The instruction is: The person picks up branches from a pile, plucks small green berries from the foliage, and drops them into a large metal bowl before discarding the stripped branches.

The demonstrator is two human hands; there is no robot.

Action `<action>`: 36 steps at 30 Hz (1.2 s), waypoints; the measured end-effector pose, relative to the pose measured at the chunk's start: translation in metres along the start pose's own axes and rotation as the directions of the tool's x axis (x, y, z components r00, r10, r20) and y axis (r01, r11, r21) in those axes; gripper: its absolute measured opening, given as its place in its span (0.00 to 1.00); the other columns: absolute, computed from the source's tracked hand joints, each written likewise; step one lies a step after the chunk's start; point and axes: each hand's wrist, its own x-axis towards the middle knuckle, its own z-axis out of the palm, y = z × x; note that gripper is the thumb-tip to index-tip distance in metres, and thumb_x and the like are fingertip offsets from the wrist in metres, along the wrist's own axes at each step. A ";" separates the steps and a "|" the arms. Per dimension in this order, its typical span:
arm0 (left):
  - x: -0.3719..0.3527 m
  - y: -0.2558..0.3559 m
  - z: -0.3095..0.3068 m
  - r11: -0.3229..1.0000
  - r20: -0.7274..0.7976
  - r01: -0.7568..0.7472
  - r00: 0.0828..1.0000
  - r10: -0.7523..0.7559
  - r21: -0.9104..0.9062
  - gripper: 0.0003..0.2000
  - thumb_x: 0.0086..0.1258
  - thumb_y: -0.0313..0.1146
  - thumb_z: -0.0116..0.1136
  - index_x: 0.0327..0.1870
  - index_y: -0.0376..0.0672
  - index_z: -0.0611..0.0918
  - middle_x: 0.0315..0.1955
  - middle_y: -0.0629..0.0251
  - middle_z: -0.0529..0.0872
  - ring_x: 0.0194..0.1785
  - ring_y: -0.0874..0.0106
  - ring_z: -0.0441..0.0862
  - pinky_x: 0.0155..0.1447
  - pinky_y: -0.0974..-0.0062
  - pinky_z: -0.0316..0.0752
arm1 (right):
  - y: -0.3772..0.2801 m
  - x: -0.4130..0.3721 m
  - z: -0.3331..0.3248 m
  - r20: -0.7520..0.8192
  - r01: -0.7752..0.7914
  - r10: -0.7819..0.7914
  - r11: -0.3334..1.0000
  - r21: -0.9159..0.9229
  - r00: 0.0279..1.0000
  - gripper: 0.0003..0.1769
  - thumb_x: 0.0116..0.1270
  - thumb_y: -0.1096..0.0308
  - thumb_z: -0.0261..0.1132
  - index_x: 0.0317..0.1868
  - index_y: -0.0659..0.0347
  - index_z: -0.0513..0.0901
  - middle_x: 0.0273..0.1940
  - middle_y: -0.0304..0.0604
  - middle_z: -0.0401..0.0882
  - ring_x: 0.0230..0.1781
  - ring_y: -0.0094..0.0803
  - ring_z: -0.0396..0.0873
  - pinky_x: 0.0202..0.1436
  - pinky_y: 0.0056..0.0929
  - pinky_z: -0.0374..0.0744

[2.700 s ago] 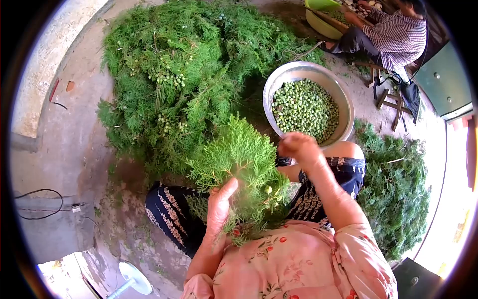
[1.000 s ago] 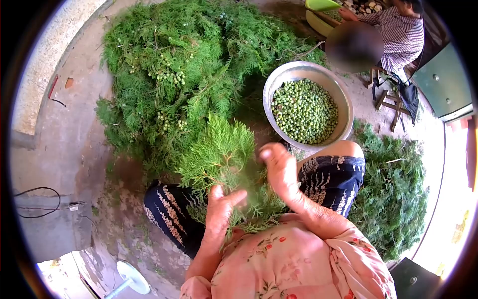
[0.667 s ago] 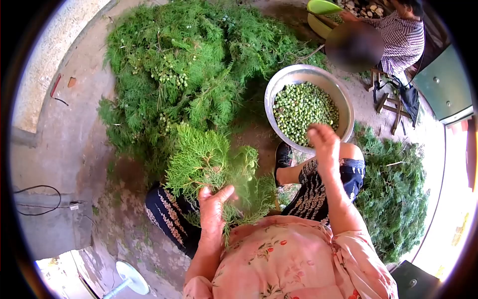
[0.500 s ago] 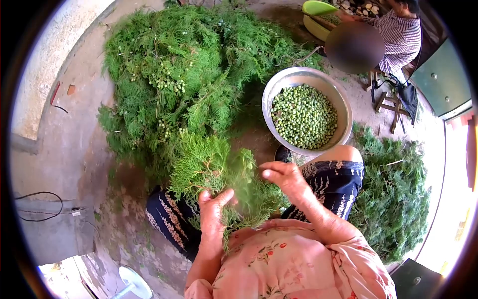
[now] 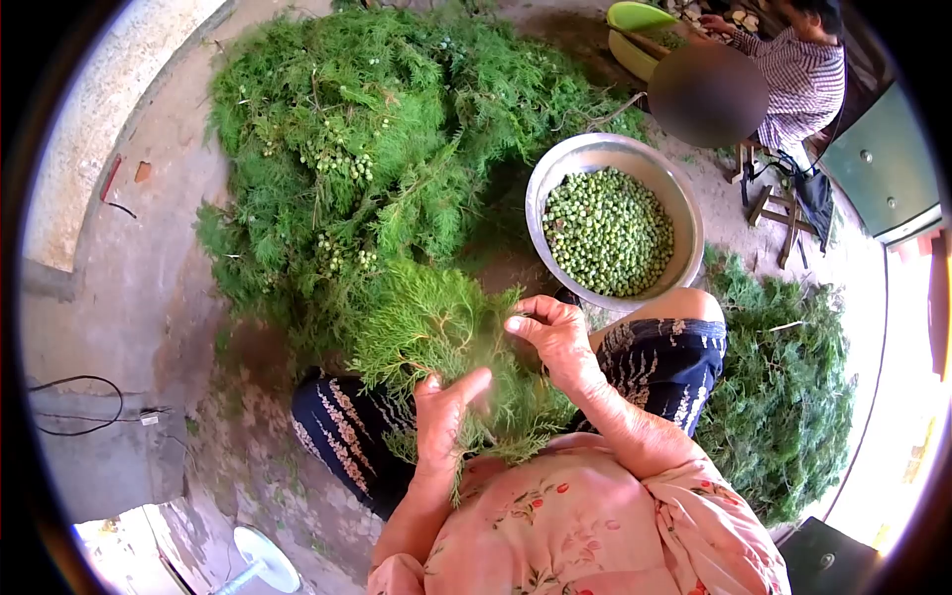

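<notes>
My left hand [image 5: 448, 421] is closed around the stems of a leafy green cypress branch [image 5: 421, 332], holding it above my lap. At the branch's right edge, my right hand [image 5: 563, 349] has its thumb and forefinger pinched on a sprig tip. Any cone between those fingertips is too small to make out. Beyond my right knee stands a wide metal basin [image 5: 686, 233], partly filled with small round green cones [image 5: 607, 228].
A large heap of cypress branches [image 5: 327, 129] lies ahead and to the left. Another pile [image 5: 783, 397] is at the right. A person in a striped shirt [image 5: 805, 84] sits far right by a yellow-green basin [image 5: 635, 50]. A black cable [image 5: 84, 379] lies left.
My right hand has moved slightly left and up, onto the branch's edge. The branch and my left hand have shifted a little to the right.
</notes>
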 end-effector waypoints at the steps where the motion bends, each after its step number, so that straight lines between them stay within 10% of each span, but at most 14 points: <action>1: 0.000 0.001 0.000 1.000 -0.014 0.002 1.000 -0.002 -0.020 0.04 0.57 0.20 0.61 0.32 0.36 0.78 0.23 0.64 0.81 0.19 0.76 0.76 0.21 0.80 0.69 | 0.002 0.002 -0.001 -0.054 0.011 -0.011 1.000 -0.004 0.998 0.05 0.58 0.75 0.66 0.35 0.63 0.79 0.29 0.34 0.79 0.27 0.17 0.73 0.32 0.17 0.74; 5: 0.000 -0.002 -0.012 0.998 -0.016 -0.030 0.999 0.030 -0.057 0.03 0.57 0.21 0.61 0.28 0.38 0.78 0.21 0.64 0.81 0.18 0.75 0.74 0.20 0.78 0.66 | -0.006 0.020 -0.032 -0.080 0.098 -0.083 0.973 0.210 0.993 0.05 0.62 0.74 0.61 0.39 0.60 0.76 0.29 0.36 0.77 0.28 0.24 0.76 0.33 0.21 0.76; 7: 0.001 -0.003 -0.015 0.997 0.007 -0.031 0.999 0.031 -0.072 0.03 0.57 0.22 0.61 0.28 0.39 0.79 0.21 0.65 0.80 0.18 0.76 0.74 0.21 0.78 0.66 | -0.007 0.014 -0.033 0.077 -0.112 0.091 0.930 0.350 0.993 0.06 0.63 0.74 0.59 0.40 0.59 0.75 0.30 0.37 0.77 0.27 0.22 0.76 0.30 0.21 0.76; 10: 0.003 -0.003 -0.015 0.992 0.034 -0.047 0.998 0.051 -0.115 0.02 0.57 0.24 0.62 0.29 0.37 0.81 0.22 0.65 0.82 0.18 0.77 0.74 0.21 0.80 0.66 | -0.001 -0.003 -0.030 0.359 -0.237 0.178 0.963 0.127 0.916 0.10 0.62 0.71 0.62 0.44 0.63 0.77 0.29 0.38 0.77 0.27 0.23 0.74 0.27 0.19 0.74; 17: -0.002 -0.002 -0.008 0.998 0.015 0.059 0.998 -0.059 -0.008 0.02 0.59 0.24 0.60 0.28 0.39 0.79 0.19 0.67 0.78 0.17 0.78 0.72 0.19 0.82 0.64 | 0.015 -0.008 -0.011 0.399 -0.156 0.135 0.988 0.018 0.907 0.11 0.61 0.64 0.66 0.40 0.60 0.80 0.28 0.32 0.76 0.19 0.16 0.68 0.21 0.16 0.67; 21: -0.002 -0.009 -0.014 1.000 0.062 0.007 0.998 -0.007 -0.011 0.02 0.58 0.24 0.60 0.27 0.39 0.79 0.18 0.68 0.78 0.16 0.78 0.71 0.18 0.82 0.63 | -0.002 -0.006 -0.009 0.000 -0.066 0.066 0.996 -0.052 0.998 0.04 0.62 0.70 0.63 0.33 0.63 0.80 0.25 0.32 0.75 0.21 0.17 0.69 0.25 0.15 0.69; 27: -0.007 -0.001 -0.013 0.997 0.042 0.025 0.999 -0.022 -0.076 0.03 0.58 0.26 0.59 0.26 0.40 0.79 0.17 0.70 0.77 0.17 0.80 0.71 0.19 0.83 0.61 | 0.010 -0.006 -0.019 0.404 -0.362 0.191 0.841 0.403 0.895 0.09 0.62 0.77 0.59 0.43 0.60 0.75 0.34 0.37 0.77 0.29 0.25 0.77 0.29 0.22 0.77; 36: -0.005 0.000 -0.008 0.999 0.011 0.020 1.000 -0.020 -0.044 0.02 0.59 0.26 0.59 0.28 0.38 0.82 0.19 0.70 0.81 0.16 0.81 0.72 0.20 0.83 0.61 | 0.017 -0.016 -0.006 0.581 -0.407 0.178 0.866 0.292 0.794 0.13 0.58 0.73 0.66 0.45 0.57 0.77 0.35 0.32 0.78 0.28 0.18 0.75 0.25 0.16 0.76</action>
